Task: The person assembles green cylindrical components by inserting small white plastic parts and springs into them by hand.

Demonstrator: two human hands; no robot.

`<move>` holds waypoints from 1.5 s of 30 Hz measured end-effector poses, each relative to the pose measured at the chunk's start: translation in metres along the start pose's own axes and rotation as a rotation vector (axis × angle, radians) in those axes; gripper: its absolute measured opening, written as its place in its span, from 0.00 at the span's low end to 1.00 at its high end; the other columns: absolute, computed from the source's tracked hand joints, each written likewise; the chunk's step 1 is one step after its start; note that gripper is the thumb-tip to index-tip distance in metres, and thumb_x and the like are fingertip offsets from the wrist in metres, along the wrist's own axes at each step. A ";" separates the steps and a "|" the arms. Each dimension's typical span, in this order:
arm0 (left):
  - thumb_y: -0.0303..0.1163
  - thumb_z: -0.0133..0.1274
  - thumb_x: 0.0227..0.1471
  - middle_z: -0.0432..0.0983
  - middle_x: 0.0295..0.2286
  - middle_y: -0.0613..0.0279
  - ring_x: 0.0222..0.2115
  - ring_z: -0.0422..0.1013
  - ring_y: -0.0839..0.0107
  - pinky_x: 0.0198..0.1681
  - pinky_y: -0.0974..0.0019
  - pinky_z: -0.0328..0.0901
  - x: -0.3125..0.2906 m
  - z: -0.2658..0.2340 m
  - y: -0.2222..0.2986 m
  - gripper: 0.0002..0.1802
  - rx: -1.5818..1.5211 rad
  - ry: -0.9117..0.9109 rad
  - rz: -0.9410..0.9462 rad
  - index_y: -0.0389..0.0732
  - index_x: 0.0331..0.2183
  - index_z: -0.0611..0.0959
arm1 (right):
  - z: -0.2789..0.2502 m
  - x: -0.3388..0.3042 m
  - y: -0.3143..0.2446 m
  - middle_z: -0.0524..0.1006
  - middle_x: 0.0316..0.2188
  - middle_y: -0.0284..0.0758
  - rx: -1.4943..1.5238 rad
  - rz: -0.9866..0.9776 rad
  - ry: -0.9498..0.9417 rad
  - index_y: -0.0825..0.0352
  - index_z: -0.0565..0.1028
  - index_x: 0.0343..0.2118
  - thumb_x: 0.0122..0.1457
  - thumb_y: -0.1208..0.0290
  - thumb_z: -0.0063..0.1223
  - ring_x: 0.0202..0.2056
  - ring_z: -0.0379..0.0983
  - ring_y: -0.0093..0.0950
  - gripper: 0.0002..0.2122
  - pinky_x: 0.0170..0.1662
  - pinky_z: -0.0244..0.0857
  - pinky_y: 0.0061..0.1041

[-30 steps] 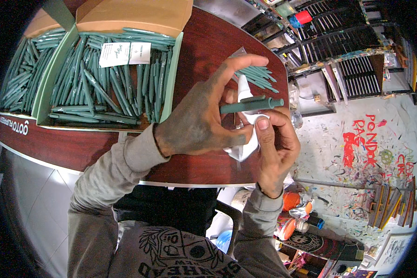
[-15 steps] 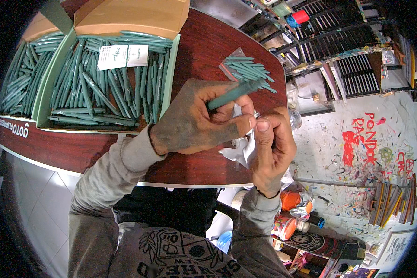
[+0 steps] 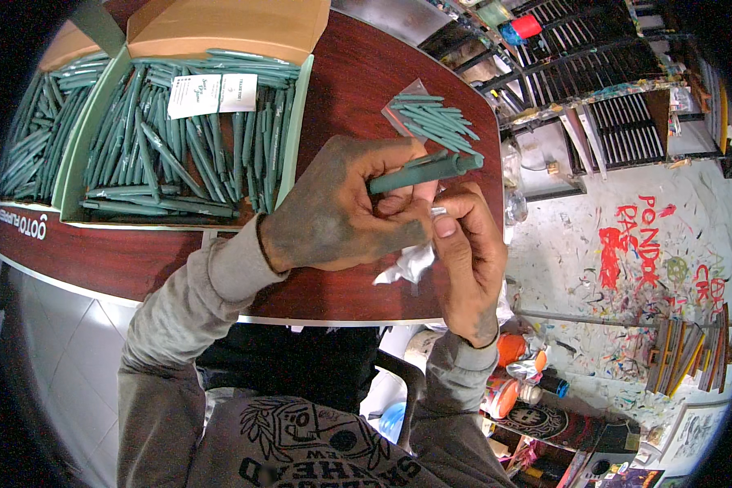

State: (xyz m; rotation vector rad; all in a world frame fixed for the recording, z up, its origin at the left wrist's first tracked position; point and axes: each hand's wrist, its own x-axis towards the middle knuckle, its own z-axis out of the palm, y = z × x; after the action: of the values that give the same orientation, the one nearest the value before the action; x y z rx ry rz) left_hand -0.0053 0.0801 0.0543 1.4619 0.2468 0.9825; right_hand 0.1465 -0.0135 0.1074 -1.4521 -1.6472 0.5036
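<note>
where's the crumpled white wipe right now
In the head view, the white wipe shows just right of centre against the dark red table, below the fingers of the left hand and just left of the right hand.

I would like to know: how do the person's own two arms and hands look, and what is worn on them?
The left sleeve and right sleeve are long, grey and creased, with close-fitting cuffs at the wrists. The left hand and right hand are without gloves.
</note>
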 end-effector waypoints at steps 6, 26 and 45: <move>0.37 0.59 0.49 0.60 0.19 0.76 0.20 0.56 0.84 0.23 0.75 0.52 0.002 -0.004 -0.002 0.11 0.108 -0.066 0.008 0.43 0.29 0.75 | -0.003 0.001 -0.001 0.69 0.24 0.37 0.009 0.031 -0.047 0.69 0.73 0.27 0.57 0.76 0.54 0.27 0.67 0.29 0.04 0.31 0.58 0.26; 0.34 0.61 0.36 0.74 0.25 0.57 0.24 0.74 0.55 0.25 0.59 0.66 -0.003 0.001 0.045 0.14 0.691 -0.174 0.398 0.40 0.29 0.78 | -0.044 -0.006 -0.036 0.67 0.26 0.42 -0.278 -0.295 -0.248 0.72 0.74 0.31 0.50 0.82 0.55 0.25 0.68 0.39 0.05 0.28 0.62 0.34; 0.29 0.58 0.34 0.62 0.14 0.62 0.11 0.61 0.65 0.14 0.66 0.55 -0.027 0.033 0.055 0.12 0.851 -0.090 0.431 0.40 0.16 0.69 | -0.042 -0.021 -0.028 0.67 0.28 0.41 -0.176 -0.410 -0.304 0.69 0.71 0.31 0.49 0.76 0.52 0.28 0.70 0.41 0.06 0.30 0.66 0.37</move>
State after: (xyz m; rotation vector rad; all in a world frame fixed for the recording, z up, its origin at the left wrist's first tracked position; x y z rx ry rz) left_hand -0.0219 0.0283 0.0976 2.4020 0.3096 1.2197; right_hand 0.1630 -0.0496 0.1451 -1.1495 -2.2135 0.3632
